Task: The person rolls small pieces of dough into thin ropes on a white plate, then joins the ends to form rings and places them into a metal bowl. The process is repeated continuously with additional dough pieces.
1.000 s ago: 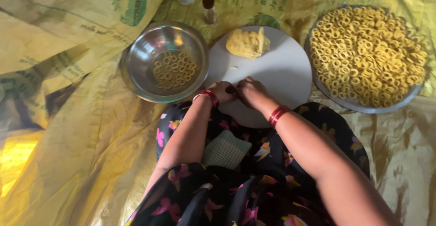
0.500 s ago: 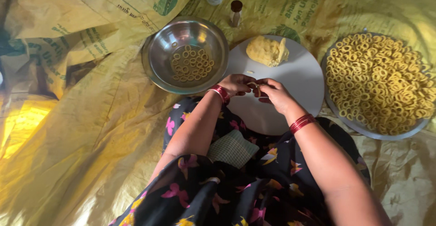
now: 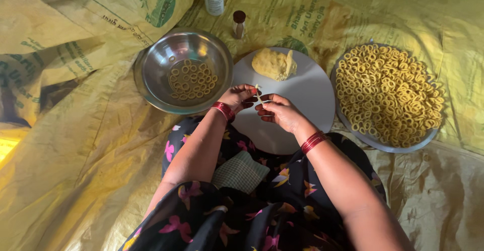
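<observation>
Both hands, left (image 3: 238, 98) and right (image 3: 280, 112), pinched a thin dough strip (image 3: 258, 93) over the board (image 3: 312, 92), shaping a ring; closing its ends seemed next.

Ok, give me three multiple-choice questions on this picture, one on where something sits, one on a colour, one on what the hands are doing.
1. Where is the dough lump?
A. in the steel bowl
B. on the round board
C. on the lap

2. What colour are the bangles?
A. red
B. green
C. white

3. What do the hands hold?
A. nothing
B. a bottle
C. a thin dough strip

Answers: 1 B, it lies on the round board, near its far edge. 2 A, both wrists show red. 3 C, left hand and right hand pinch the dough strip between fingertips.
</observation>
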